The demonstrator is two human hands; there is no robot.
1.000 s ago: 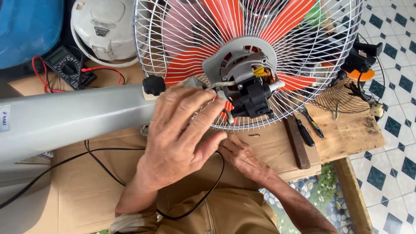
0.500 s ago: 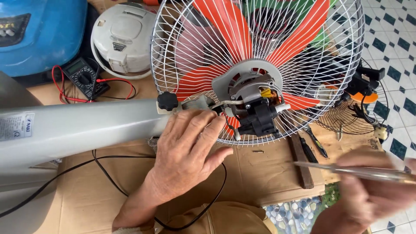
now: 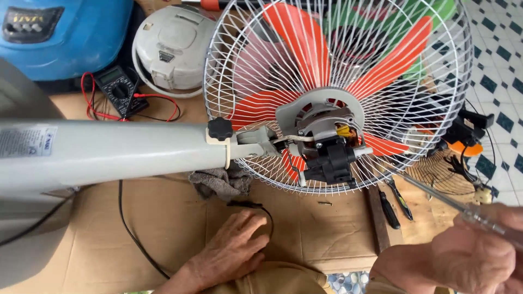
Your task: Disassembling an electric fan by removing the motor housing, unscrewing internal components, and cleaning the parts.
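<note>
A pedestal fan lies across the cardboard-covered table, its grey column pointing left and its white wire cage with orange blades to the right. The bare motor with a black block under it faces me. My left hand rests flat on the cardboard, fingertips touching a black cable below the fan neck. My right hand at the bottom right grips a screwdriver with a clear handle; its shaft points up-left toward the motor.
A grey rag lies under the fan neck. A multimeter with red leads, a white rice cooker and a blue appliance sit at the back left. Dark hand tools and another small fan guard lie at right.
My left hand let go of the fan neck and dropped onto the cardboard by the black cable. My right hand raised the screwdriver, its tip now nearer the motor.
</note>
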